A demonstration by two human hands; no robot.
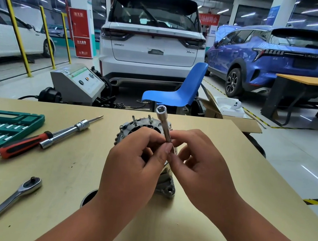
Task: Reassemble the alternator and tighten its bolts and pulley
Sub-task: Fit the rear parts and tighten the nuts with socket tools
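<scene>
Head view, long socket [165,126] — pinched between fingers [167,148]

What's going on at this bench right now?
A person pinches a long socket between left hand and right hand, its open end pointing up, over the alternator on the table. The ratchet lies untouched at the left, so no bolt is being tightened yet.

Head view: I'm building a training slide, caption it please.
A long socket pinched by the left hand and right hand above the alternator on the table, ratchet lying left.
</scene>
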